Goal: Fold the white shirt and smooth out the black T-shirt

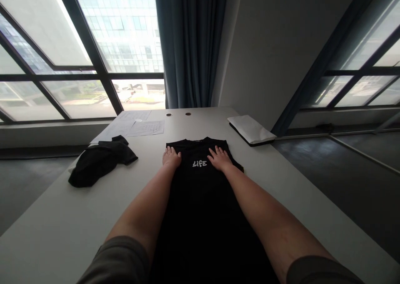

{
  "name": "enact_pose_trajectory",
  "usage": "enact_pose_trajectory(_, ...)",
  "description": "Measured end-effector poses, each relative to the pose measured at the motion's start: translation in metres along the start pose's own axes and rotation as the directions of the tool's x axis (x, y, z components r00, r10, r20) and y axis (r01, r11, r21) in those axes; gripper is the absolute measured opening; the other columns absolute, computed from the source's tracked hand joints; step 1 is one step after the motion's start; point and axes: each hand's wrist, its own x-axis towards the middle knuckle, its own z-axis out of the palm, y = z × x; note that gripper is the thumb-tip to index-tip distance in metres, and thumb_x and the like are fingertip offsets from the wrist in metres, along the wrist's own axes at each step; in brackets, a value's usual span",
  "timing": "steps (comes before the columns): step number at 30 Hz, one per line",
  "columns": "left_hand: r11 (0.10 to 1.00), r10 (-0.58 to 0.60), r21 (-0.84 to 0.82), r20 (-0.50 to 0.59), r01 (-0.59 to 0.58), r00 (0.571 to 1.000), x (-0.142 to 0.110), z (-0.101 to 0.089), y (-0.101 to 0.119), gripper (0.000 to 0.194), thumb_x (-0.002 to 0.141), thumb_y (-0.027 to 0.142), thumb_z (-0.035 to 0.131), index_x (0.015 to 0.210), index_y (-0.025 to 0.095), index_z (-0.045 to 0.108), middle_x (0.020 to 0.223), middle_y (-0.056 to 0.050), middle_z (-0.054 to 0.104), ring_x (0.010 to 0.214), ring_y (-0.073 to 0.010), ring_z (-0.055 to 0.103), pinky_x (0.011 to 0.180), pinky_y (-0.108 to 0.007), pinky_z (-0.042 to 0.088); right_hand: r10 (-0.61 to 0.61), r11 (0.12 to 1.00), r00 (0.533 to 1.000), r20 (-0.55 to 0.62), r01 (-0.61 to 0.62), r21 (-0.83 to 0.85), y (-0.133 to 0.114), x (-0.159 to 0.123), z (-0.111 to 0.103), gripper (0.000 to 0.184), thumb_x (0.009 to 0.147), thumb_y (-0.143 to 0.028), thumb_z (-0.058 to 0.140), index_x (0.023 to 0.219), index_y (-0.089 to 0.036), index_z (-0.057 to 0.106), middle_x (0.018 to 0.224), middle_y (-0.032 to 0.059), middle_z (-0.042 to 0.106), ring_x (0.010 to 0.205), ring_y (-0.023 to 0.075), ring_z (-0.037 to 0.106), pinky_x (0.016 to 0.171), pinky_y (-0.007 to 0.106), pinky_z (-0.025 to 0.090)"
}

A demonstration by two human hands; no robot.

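Observation:
A black garment with white lettering, which looks like a T-shirt (200, 192), lies spread flat on the white table with its neckline at the far end. My left hand (171, 156) rests flat on its far left part, fingers stretched out. On the far right part, my right hand (220, 157) presses down with its fingers spread. The white print shows between the two hands. Both forearms reach forward over the garment, hiding parts of its side edges. Neither hand grips the cloth.
To the left, a crumpled black cloth (100, 161) lies on the table (131, 217). Behind it are printed paper sheets (146, 127). A folded white cloth with a dark underside (251, 129) lies at the right edge. Beyond the table hang blue curtains (192, 46) beside windows.

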Motion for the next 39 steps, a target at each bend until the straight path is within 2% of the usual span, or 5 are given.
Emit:
enact_pose_trajectory(4, 0.999, -0.031, 0.026, -0.008, 0.031, 0.999, 0.013, 0.014, -0.008, 0.082, 0.098, 0.059, 0.038, 0.165, 0.012, 0.031, 0.174, -0.018, 0.018, 0.162, -0.0336, 0.018, 0.129, -0.054, 0.02, 0.009, 0.998, 0.999, 0.038, -0.011, 0.057, 0.007, 0.01, 0.002, 0.071, 0.106, -0.065, 0.021, 0.169, -0.033, 0.021, 0.178, 0.0055, 0.003, 0.163, 0.0319, 0.006, 0.13, 0.049, 0.007)
enact_pose_trajectory(8, 0.993, -0.088, 0.081, 0.037, 0.085, 0.995, 0.03, 0.01, -0.005, 0.082, 0.097, 0.061, 0.037, 0.163, 0.012, 0.038, 0.172, -0.02, 0.025, 0.159, -0.039, 0.023, 0.126, -0.064, 0.018, 0.11, 0.992, 0.992, -0.057, -0.105, 0.071, 0.022, 0.031, -0.006, 0.074, 0.106, -0.06, 0.022, 0.17, -0.022, 0.02, 0.178, 0.0107, 0.003, 0.163, 0.0315, 0.005, 0.13, 0.048, 0.009)
enact_pose_trajectory(19, 0.994, -0.08, 0.073, 0.009, 0.079, 0.997, 0.051, 0.015, -0.024, 0.08, 0.101, 0.057, 0.026, 0.168, 0.013, 0.025, 0.177, -0.012, 0.013, 0.163, -0.0307, 0.013, 0.13, -0.051, 0.015, 0.231, 0.973, 0.972, -0.044, -0.23, 0.032, 0.049, 0.068, -0.007, 0.089, 0.101, -0.066, 0.021, 0.17, -0.01, 0.013, 0.177, 0.0146, 0.001, 0.163, 0.0314, 0.005, 0.129, 0.056, 0.004)
enact_pose_trajectory(28, 0.981, -0.061, 0.181, -0.063, 0.072, 0.996, 0.045, 0.012, 0.006, 0.08, 0.101, 0.05, 0.029, 0.166, 0.004, 0.025, 0.175, -0.019, 0.014, 0.163, -0.0348, 0.007, 0.13, -0.059, 0.004, 0.189, 0.978, 0.968, -0.163, -0.201, -0.06, 0.021, 0.053, -0.015, 0.087, 0.101, -0.062, 0.03, 0.167, -0.006, 0.022, 0.176, 0.0208, 0.007, 0.162, 0.0324, 0.0, 0.127, 0.057, -0.005)
enact_pose_trajectory(39, 0.993, 0.015, 0.112, 0.063, -0.022, 0.998, 0.015, 0.016, 0.03, 0.084, 0.101, 0.06, 0.025, 0.168, 0.009, 0.023, 0.176, -0.015, 0.011, 0.163, -0.0325, 0.008, 0.131, -0.051, 0.007, 0.328, 0.944, 0.944, -0.025, -0.326, 0.049, -0.013, 0.058, -0.006, 0.092, 0.1, -0.065, 0.024, 0.169, -0.004, 0.011, 0.176, 0.0189, 0.0, 0.163, 0.0306, 0.0, 0.129, 0.051, 0.0)
